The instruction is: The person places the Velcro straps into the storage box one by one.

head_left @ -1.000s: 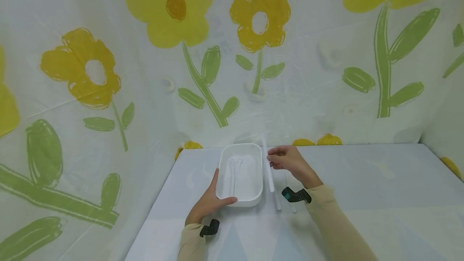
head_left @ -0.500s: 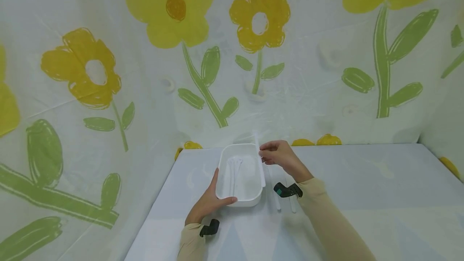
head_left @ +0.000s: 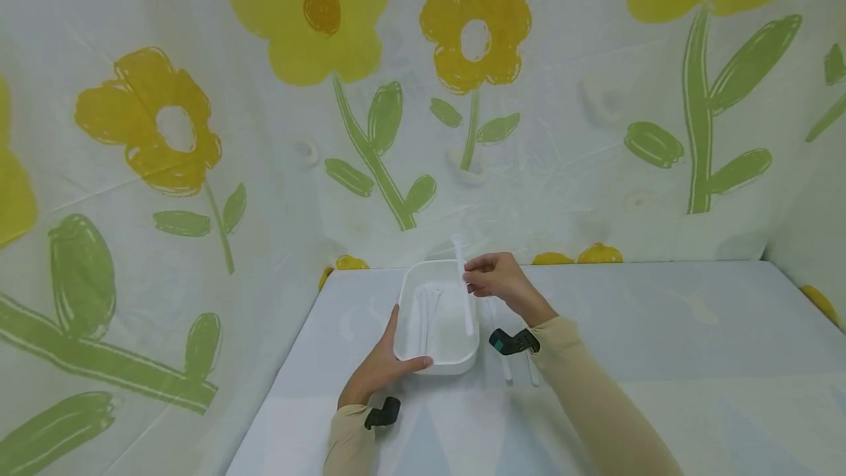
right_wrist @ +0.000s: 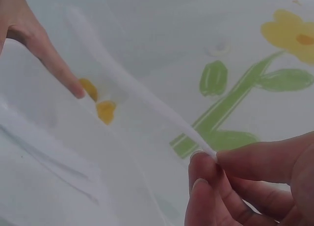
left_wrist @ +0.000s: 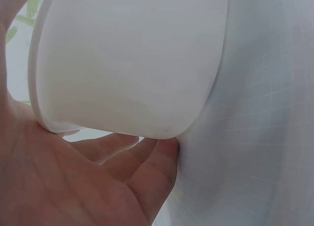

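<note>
A white, rounded rectangular plastic container [head_left: 444, 369] sits on the table. My left hand [head_left: 382, 374] holds its left near corner, thumb along the near rim; in the left wrist view several fingers lie under its wall [left_wrist: 132, 64]. Between thumb and fingertips, my right hand [head_left: 507, 283] pinches a long, thin white strip [head_left: 468, 313]. The strip hangs tilted over the container's right side, its upper end past the far rim; its exact kind is unclear. Inside the container lie a few similar slim white strips [head_left: 428, 318], seen also as pale strips [right_wrist: 49, 155] in the right wrist view.
More white strips [head_left: 507, 369] lie on the table right of the container, partly behind the right wrist. The table [head_left: 661, 329] has a pale cloth. Behind it hangs a white curtain [head_left: 562, 167] with yellow flowers.
My right hand has carried the white strip leftward, from beside the container to over its right side. The left hand has stayed on the container.
</note>
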The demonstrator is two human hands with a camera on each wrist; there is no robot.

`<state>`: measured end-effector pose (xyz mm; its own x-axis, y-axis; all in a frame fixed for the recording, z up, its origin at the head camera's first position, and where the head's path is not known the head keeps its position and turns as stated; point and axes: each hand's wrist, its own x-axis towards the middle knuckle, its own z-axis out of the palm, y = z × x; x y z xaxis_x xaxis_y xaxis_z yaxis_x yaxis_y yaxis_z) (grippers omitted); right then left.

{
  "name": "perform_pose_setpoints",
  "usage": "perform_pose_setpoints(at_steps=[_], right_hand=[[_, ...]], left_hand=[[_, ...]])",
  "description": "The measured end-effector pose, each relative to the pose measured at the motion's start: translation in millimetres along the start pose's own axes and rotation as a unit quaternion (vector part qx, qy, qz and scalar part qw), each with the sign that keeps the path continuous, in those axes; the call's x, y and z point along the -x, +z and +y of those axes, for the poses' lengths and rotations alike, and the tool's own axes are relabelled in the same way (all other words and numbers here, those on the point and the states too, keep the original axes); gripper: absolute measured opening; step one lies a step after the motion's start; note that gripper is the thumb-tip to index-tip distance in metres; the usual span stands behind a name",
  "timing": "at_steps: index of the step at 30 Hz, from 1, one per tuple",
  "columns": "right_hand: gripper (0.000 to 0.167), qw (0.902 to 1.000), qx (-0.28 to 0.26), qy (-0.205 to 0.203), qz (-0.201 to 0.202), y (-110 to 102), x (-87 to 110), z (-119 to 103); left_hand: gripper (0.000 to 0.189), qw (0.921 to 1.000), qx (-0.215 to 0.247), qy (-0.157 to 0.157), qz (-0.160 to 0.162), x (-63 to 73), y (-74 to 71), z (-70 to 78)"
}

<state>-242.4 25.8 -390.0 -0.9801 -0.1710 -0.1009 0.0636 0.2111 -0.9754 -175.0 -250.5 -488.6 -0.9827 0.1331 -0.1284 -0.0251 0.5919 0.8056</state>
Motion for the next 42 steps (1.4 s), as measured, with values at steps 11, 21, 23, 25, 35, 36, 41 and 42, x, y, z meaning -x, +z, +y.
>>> perform_pose_setpoints(at_steps=[11, 21, 23, 25, 35, 36, 41, 42], right_hand=[[0.026, 0.9999, 0.012, -0.006, 0.001, 13.1, -11.0, -3.5], [0.027, 1.0000, 0.009, 0.003, -0.001, 26.4, -22.1, -2.9], [0.027, 1.0000, 0.004, 0.007, -0.001, 28.9, -23.9, -2.0], [0.026, 0.9999, -0.001, 0.011, -0.002, 31.0, -25.6, -0.5], [0.021, 0.9994, -0.021, 0.026, -0.007, 39.7, -34.5, 12.8], [0.021, 0.9994, -0.023, 0.026, -0.006, 40.8, -35.4, 13.9], [0.019, 0.9992, -0.026, 0.030, -0.005, 45.4, -38.9, 19.0], [0.019, 0.9991, -0.027, 0.030, -0.006, 46.2, -39.0, 19.6]], left_hand=[[0.133, 1.0000, 0.002, 0.002, -0.006, -0.2, -1.1, -0.3], [0.133, 0.9999, -0.006, -0.009, -0.004, -0.4, -1.0, 0.2], [0.133, 0.9999, -0.006, -0.012, -0.005, -0.2, -1.2, 0.5], [0.133, 0.9999, -0.007, -0.012, -0.004, 0.1, -1.1, 0.3], [0.132, 0.9999, 0.000, -0.011, -0.005, 0.4, -0.3, -1.3], [0.132, 0.9999, 0.003, -0.010, -0.006, 0.3, -0.4, -1.1], [0.132, 0.9999, 0.010, -0.006, -0.008, 0.1, -1.1, -0.1], [0.132, 0.9999, 0.010, -0.006, -0.009, 0.1, -1.1, -0.1]])
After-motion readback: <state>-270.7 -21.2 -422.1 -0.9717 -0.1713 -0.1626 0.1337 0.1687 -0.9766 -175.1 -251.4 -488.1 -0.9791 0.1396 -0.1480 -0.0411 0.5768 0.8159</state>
